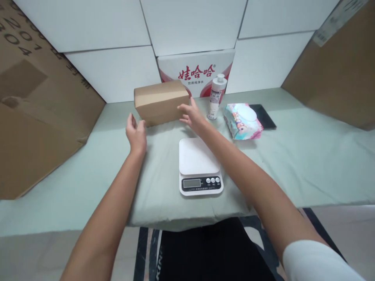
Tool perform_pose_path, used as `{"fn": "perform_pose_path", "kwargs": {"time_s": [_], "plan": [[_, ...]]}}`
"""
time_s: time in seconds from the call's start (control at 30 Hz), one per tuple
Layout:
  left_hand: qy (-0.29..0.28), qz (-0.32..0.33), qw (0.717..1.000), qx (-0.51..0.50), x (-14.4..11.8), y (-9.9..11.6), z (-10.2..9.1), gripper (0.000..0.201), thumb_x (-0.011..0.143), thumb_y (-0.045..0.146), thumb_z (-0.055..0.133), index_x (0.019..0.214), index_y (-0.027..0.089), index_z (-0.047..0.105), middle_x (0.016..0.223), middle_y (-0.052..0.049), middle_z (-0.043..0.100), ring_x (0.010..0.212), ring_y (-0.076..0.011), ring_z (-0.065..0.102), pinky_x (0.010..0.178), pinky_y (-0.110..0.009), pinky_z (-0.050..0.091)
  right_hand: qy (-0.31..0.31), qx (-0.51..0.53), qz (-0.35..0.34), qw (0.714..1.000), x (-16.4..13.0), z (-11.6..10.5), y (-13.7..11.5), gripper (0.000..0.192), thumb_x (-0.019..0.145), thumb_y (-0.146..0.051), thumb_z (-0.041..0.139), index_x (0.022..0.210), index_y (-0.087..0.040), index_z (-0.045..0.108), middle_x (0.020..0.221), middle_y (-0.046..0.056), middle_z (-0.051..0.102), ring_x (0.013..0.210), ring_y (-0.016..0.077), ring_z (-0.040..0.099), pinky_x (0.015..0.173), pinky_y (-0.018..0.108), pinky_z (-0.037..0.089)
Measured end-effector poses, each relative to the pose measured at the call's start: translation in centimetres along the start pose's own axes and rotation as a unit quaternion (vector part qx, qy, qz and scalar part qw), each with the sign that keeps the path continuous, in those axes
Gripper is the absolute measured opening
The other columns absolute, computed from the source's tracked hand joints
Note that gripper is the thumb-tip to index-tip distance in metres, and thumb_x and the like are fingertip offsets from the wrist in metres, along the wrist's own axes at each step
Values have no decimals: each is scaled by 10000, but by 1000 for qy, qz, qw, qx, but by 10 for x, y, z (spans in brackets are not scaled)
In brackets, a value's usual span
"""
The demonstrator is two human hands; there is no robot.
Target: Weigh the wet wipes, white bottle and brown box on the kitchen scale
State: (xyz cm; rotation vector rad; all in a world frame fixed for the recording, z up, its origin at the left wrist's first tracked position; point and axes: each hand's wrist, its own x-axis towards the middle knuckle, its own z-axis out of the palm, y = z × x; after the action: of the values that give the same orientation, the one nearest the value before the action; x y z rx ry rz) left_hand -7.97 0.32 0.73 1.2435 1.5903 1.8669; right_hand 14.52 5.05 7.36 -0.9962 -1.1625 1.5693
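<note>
White foam panels and leaning sheets of brown cardboard (38,117) wall off a tabletop (307,156) draped in pale green cloth, seen from above the person's outstretched forearms. A plain brown cardboard box (159,101) is set toward the back of the cloth, just ahead of a white red-lettered carton (199,72) that is propped against the panels. The box is approached from both ends at once, as a wide object is when neither hand alone can span it. The right hand (191,116) is laid with its fingers spread against the box's right end, touching or all but touching the cardboard. The left hand (136,134) is held open and loosely curled just beside the near left corner, apart from the box, with nothing pinched in it. A white digital kitchen scale (199,166) is placed squarely in front of the person, nearer than the box, its platform bare and its display turned toward the viewer so that it can be read. To the right of the box a white bottle (216,96) is stood upright, and beside it a pack of wet wipes (242,121) is laid flat, partly overlapping a dark flat slab (265,116), possibly a phone or tablet. These items are kept off to one side, away from the scale.
</note>
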Motion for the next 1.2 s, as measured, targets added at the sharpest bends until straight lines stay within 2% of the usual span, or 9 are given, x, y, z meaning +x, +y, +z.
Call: {"fn": "perform_pose_path", "kwargs": {"time_s": [0.1,0.23,0.3,0.4,0.63,0.73,0.87,0.97,1.2], "plan": [[14,20,1000,-2,-26,17,12,482,887,350,664,1341,246,541,1606,-116,509,1569,-267,395,1280,-400,362,42,-80,-138,986,-32,-15,0,829,773,-382,689,1537,-312,376,1614,100,445,1330,308,605,1007,460,586],[-77,20,997,-15,-69,38,34,299,884,325,640,1166,240,585,1361,-115,694,1329,-250,650,1020,-350,564,210,-207,-309,904,-53,-68,8,618,907,-361,568,1500,-324,399,1602,130,431,1163,290,685,922,481,603],[-113,-41,993,-14,-72,37,52,182,883,305,590,1050,231,594,1059,-80,764,989,-205,750,741,-287,576,260,-244,-302,884,-34,-90,14,691,915,-344,556,1557,-305,304,1636,174,369,1168,302,683,923,509,598],[-140,-99,985,20,-57,27,77,59,844,256,561,837,212,599,646,17,603,570,-128,552,534,-243,404,314,-300,-244,867,11,-104,22,776,872,-326,612,1564,-213,280,1570,243,452,1275,347,628,1021,556,544],[-187,-41,980,45,-41,20,84,123,804,250,594,695,196,609,579,44,470,583,-117,381,602,-276,318,334,-350,-180,857,38,-101,32,459,816,-265,665,1247,-161,545,1213,181,711,1133,322,692,1075,519,514],[-209,-52,976,42,-44,23,80,117,807,253,593,705,198,610,584,42,470,589,-123,386,610,-283,319,284,-322,-244,869,12,-100,28,455,803,-358,733,1193,-192,568,1186,146,717,980,276,704,966,492,577],[-218,-47,974,49,-44,24,79,123,811,235,594,694,197,599,583,43,465,586,-121,381,618,-288,319,78,-224,-278,931,-51,-91,14,498,794,-510,809,1168,-253,605,1201,84,709,711,170,646,637,355,588],[-226,-40,972,58,-44,23,81,138,816,241,600,686,198,587,588,41,467,581,-119,374,611,-289,309,-35,-189,-267,944,-98,-87,9,500,755,-504,880,1133,-275,645,981,32,706,697,163,630,570,305,547],[-221,-38,973,53,-44,19,81,137,809,252,607,682,203,587,605,27,483,586,-126,387,586,-282,309,-114,-207,-264,935,-128,-87,26,433,752,-353,890,1097,-270,641,760,-30,597,560,113,488,483,271,433]]}}
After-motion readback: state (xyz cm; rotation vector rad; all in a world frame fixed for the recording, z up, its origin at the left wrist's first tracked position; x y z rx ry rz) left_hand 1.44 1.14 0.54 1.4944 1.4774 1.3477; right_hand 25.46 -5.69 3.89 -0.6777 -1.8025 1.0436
